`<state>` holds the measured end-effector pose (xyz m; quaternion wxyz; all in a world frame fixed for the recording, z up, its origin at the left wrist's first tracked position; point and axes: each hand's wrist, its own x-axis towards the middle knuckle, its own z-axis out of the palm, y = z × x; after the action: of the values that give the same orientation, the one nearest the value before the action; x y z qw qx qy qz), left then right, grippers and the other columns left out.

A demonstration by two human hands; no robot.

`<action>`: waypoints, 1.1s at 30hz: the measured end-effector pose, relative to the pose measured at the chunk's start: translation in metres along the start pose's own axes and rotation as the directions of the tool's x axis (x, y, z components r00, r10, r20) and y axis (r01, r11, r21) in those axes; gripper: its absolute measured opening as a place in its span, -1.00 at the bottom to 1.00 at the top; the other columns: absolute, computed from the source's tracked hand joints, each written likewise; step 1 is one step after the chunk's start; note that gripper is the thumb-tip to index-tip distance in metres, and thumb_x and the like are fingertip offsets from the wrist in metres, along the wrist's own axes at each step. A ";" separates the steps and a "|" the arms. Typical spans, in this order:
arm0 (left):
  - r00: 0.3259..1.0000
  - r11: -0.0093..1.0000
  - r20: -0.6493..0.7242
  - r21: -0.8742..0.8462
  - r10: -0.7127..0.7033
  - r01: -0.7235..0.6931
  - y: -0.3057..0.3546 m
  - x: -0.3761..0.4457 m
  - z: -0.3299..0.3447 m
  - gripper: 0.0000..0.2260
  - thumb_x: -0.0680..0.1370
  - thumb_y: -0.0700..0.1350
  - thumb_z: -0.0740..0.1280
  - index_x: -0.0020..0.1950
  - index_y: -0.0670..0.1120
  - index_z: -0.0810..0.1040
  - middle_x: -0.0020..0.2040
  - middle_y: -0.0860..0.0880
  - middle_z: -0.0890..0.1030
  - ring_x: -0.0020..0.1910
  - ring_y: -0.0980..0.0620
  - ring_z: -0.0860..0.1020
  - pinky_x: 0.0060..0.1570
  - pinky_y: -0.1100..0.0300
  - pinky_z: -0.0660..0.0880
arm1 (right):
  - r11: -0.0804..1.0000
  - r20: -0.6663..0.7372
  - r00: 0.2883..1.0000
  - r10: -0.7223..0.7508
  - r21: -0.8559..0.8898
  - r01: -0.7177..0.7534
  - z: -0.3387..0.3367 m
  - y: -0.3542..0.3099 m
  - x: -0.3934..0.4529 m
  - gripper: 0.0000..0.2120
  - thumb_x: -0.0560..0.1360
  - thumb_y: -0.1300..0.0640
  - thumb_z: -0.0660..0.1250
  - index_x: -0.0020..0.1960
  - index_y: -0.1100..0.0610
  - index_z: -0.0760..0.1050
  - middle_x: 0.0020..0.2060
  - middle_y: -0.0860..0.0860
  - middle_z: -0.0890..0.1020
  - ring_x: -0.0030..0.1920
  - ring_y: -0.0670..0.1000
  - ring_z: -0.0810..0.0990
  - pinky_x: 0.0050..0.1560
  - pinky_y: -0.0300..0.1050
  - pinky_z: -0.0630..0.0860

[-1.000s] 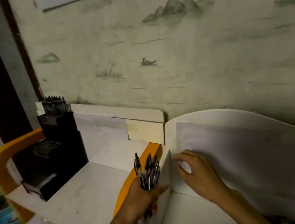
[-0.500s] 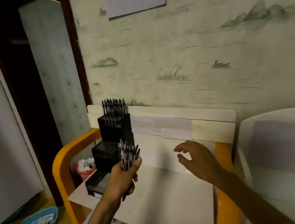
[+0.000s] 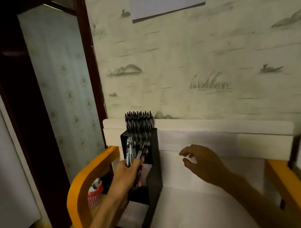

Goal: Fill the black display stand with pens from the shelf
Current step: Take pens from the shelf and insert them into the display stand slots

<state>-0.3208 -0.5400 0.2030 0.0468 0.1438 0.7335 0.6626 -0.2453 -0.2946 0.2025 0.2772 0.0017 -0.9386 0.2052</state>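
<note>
White shelf (image 3: 208, 212), pens (image 3: 134, 151) in left hand (image 3: 127, 175)

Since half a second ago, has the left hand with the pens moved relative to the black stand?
Yes. The left hand, gripping the pens, moved up and in over the black stand's middle tier.

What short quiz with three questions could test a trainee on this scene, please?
1. True or false: the left hand grips a bundle of pens.
2. Which tier of the black display stand already has pens? A top, B bottom.
3. Fill in: the right hand holds ____.

Key: 1 true; 2 A; 3 nothing.
</note>
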 end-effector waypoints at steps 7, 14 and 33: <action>0.992 0.993 0.073 -0.068 0.104 -0.099 0.013 0.078 -0.042 -0.70 0.57 0.07 0.39 -0.05 -0.18 0.62 -0.41 -0.14 0.59 -0.58 0.00 0.40 -0.55 0.22 0.34 | 0.999 -0.066 0.998 -0.011 0.043 0.014 0.039 -0.025 0.082 -0.81 0.56 0.12 0.35 0.16 0.04 0.61 0.06 -0.06 0.65 0.00 -0.11 0.53 0.08 -0.28 0.42; 0.974 0.980 0.141 -0.111 0.180 -0.165 0.014 0.126 -0.051 -0.69 0.63 -0.02 0.32 0.00 -0.30 0.57 -0.53 0.00 0.52 -0.64 0.08 0.36 -0.60 0.29 0.28 | 0.998 -0.101 0.994 -0.049 0.038 0.053 0.063 -0.051 0.131 -0.81 0.54 0.16 0.35 0.13 0.05 0.64 -0.05 -0.05 0.65 -0.08 -0.11 0.51 -0.05 -0.31 0.38; 0.913 0.952 0.337 -0.274 0.229 -0.137 0.015 0.209 -0.049 -0.81 0.50 -0.03 0.48 0.00 -0.13 0.65 -0.17 -0.10 0.73 -0.51 0.01 0.53 -0.47 0.23 0.49 | 0.978 -0.213 0.955 0.206 0.003 -0.210 0.069 -0.083 0.167 -0.80 0.53 0.13 0.37 0.12 0.00 0.67 -0.03 -0.13 0.69 -0.08 -0.15 0.62 -0.08 -0.32 0.50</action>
<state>-0.5304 -0.5290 0.2486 0.1369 0.3260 0.6081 0.7108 -0.4124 -0.3787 0.2690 0.3527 -0.1217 -0.9006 0.2228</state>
